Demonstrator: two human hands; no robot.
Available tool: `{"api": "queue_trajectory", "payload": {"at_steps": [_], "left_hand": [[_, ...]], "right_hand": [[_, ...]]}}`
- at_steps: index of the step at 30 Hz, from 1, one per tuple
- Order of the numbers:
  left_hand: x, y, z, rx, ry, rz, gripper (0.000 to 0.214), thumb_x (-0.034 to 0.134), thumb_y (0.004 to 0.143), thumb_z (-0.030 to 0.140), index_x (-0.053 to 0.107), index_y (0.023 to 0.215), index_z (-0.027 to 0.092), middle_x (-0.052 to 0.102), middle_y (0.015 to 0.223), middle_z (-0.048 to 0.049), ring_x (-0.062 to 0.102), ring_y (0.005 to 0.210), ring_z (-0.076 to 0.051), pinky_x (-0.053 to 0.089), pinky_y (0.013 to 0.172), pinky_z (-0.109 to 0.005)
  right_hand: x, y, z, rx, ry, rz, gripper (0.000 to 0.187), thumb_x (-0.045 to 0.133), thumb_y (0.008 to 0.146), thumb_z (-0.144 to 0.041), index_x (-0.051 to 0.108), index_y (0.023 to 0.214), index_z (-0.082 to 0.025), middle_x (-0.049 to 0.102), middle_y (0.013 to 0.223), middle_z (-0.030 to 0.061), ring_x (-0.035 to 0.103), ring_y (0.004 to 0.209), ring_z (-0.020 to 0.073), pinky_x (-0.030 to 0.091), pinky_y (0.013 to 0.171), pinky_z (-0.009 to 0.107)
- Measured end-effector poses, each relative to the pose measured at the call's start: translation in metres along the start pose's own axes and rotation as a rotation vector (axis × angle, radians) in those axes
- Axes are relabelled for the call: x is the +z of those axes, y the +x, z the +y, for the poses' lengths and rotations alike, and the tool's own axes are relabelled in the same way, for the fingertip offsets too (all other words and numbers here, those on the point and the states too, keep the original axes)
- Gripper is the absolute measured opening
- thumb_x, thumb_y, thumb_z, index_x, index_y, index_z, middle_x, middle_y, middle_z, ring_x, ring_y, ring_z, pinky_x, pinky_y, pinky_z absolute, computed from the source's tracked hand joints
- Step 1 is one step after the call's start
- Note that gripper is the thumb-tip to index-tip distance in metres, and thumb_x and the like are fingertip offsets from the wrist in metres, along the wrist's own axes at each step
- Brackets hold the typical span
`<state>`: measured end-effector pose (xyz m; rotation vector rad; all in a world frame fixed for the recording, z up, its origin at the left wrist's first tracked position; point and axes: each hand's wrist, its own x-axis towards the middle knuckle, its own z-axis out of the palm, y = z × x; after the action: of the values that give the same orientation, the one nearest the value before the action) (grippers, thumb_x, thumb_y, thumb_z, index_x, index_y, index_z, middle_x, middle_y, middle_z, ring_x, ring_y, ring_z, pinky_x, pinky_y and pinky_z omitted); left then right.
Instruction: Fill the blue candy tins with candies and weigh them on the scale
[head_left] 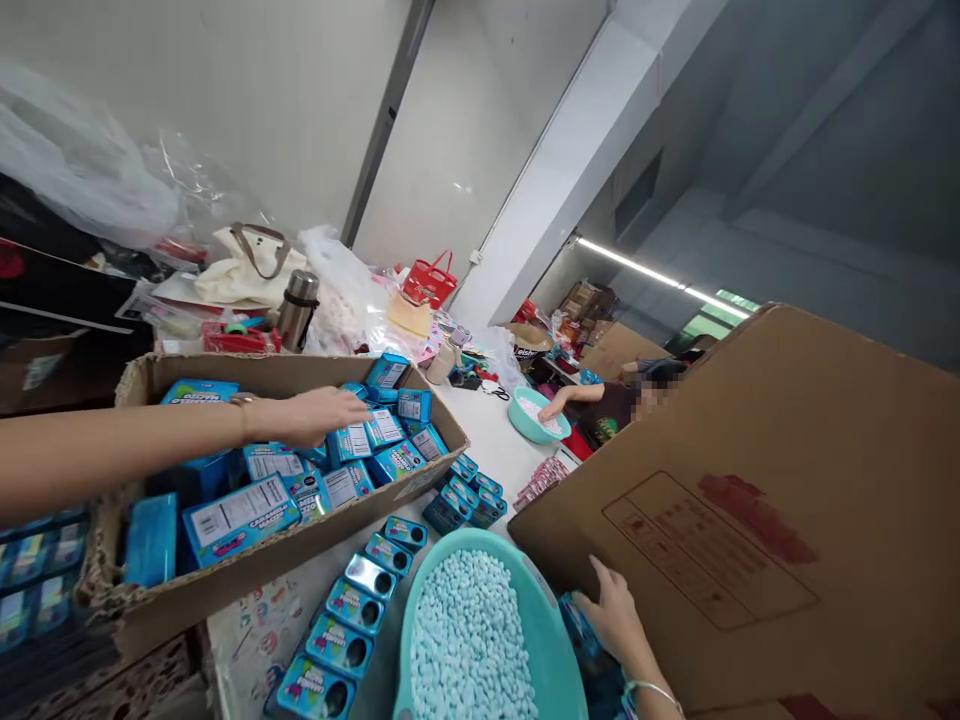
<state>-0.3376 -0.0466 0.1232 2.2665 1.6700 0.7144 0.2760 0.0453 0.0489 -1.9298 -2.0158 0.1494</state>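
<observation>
My left hand reaches over an open cardboard box full of blue candy tins. Its fingers are stretched out just above the tins and hold nothing that I can see. Low on the right, my right hand is between a turquoise basin and a tall carton. Its thumb and fingers are apart, close over blue tins that it partly hides; contact is unclear. Small pale-blue candies fill much of the basin. Left of it runs a row of blue tins with dark round holes on top.
A tall brown carton blocks the right side. More tins stand in a group behind the basin. Farther back, another person's hand is in a second turquoise basin. A steel flask and bags stand behind the box.
</observation>
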Motion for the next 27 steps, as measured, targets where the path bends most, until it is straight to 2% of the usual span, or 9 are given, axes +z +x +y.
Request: {"api": "queue_trajectory", "payload": {"at_steps": [3,5,7,10,14,17,20,23,27], "left_hand": [[0.036,0.018,-0.006,0.191,-0.015,-0.116,0.041,0.066,0.053,0.013,0.067,0.093,0.02,0.068,0.105,-0.0152,0.057,0.11,-0.033,0.035,0.106,-0.043],[0.046,0.021,-0.014,0.202,-0.029,-0.118,0.032,0.065,0.053,0.013,0.066,0.084,0.02,0.069,0.094,-0.0148,0.06,0.099,-0.032,0.04,0.1,-0.04],[0.041,0.018,-0.021,0.19,-0.034,-0.085,0.031,0.063,0.056,0.013,0.066,0.086,0.02,0.069,0.093,-0.0127,0.062,0.096,-0.03,0.042,0.096,-0.037],[0.01,0.005,-0.016,0.138,-0.011,0.026,0.045,0.059,0.066,0.016,0.064,0.111,0.022,0.068,0.112,-0.009,0.06,0.107,-0.029,0.042,0.097,-0.035],[-0.035,-0.025,0.043,0.091,-0.189,0.207,0.047,0.06,0.081,0.029,0.056,0.128,0.021,0.066,0.12,-0.0043,0.062,0.108,-0.025,0.045,0.095,-0.033],[-0.038,-0.054,0.113,0.055,-0.481,0.215,0.053,0.07,0.078,0.036,0.058,0.126,0.018,0.069,0.112,-0.0036,0.063,0.102,-0.024,0.049,0.093,-0.036],[-0.016,-0.075,0.174,-0.042,-0.774,0.084,0.058,0.074,0.075,0.04,0.057,0.126,0.02,0.071,0.104,-0.0025,0.065,0.097,-0.024,0.054,0.088,-0.039],[0.026,-0.065,0.223,0.01,-0.875,-0.103,0.052,0.064,0.084,0.043,0.051,0.13,0.022,0.069,0.108,-0.0039,0.064,0.1,-0.023,0.055,0.088,-0.039],[0.108,-0.001,0.268,0.091,-0.227,-0.182,0.042,0.056,0.087,0.04,0.053,0.119,0.014,0.066,0.099,-0.0091,0.063,0.094,-0.026,0.052,0.084,-0.04]], "right_hand": [[-0.009,-0.026,-0.051,-0.09,0.253,-0.123,0.066,0.051,0.075,-0.046,0.054,0.136,-0.021,0.061,0.13,0.016,0.063,0.115,0.0299,0.049,0.099,0.041],[-0.002,-0.053,-0.077,-0.122,0.316,-0.263,0.065,0.053,0.075,-0.049,0.056,0.134,-0.022,0.066,0.123,0.0137,0.067,0.107,0.029,0.052,0.095,0.04],[0.012,-0.082,-0.092,-0.146,0.328,-0.35,0.061,0.058,0.074,-0.049,0.061,0.13,-0.024,0.069,0.118,0.0118,0.068,0.102,0.0285,0.053,0.093,0.039],[0.03,-0.116,-0.103,-0.146,0.38,-0.379,0.053,0.061,0.073,-0.05,0.067,0.121,-0.028,0.072,0.11,0.0102,0.069,0.096,0.029,0.054,0.09,0.041],[0.034,-0.136,-0.116,-0.142,0.592,-0.36,0.05,0.061,0.077,-0.052,0.068,0.119,-0.026,0.073,0.109,0.0112,0.069,0.097,0.0292,0.054,0.09,0.042],[0.028,-0.137,-0.126,-0.168,0.753,-0.333,0.049,0.062,0.08,-0.05,0.067,0.121,-0.023,0.072,0.111,0.0119,0.067,0.102,0.0282,0.053,0.092,0.044],[0.033,-0.126,-0.122,-0.156,0.744,-0.231,0.045,0.066,0.076,-0.048,0.071,0.112,-0.022,0.071,0.116,0.0115,0.065,0.108,0.0301,0.047,0.099,0.05],[0.052,-0.104,-0.102,-0.093,0.679,-0.062,0.038,0.072,0.069,-0.039,0.075,0.104,-0.025,0.07,0.118,0.0097,0.059,0.117,0.0282,0.036,0.11,0.043],[0.085,-0.079,-0.08,0.039,0.74,0.11,0.037,0.067,0.072,-0.032,0.074,0.107,-0.022,0.071,0.111,0.0094,0.06,0.109,0.026,0.039,0.104,0.037]]}}
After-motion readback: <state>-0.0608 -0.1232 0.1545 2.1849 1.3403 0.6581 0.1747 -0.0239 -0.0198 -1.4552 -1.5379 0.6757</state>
